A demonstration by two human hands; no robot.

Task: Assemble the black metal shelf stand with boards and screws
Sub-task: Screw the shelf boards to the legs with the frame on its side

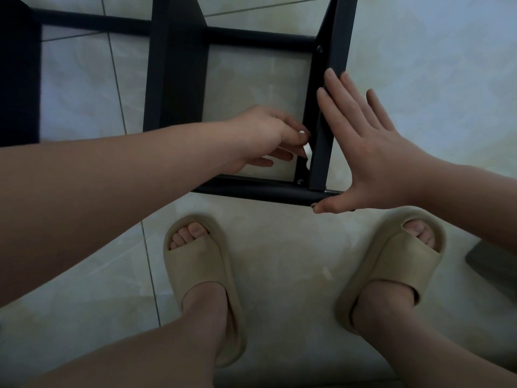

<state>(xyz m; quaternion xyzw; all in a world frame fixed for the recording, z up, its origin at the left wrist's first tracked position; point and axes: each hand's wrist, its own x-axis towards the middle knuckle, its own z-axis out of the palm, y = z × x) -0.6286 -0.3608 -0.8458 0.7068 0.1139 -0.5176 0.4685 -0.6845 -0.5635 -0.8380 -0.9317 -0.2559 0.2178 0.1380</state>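
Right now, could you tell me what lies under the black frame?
Floor tiles show through the black frame; the left hand hides most of a pinched white piece.

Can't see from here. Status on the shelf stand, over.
Right hand flat against the black side panel. Left hand pinches a small pale piece at its inner face, can't tell what. Nothing blocking either hand.

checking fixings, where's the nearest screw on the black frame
Head view, right of centre: the nearest screw sits in the near corner of the black frame, just below the left hand pinching a white piece, left of the right hand.
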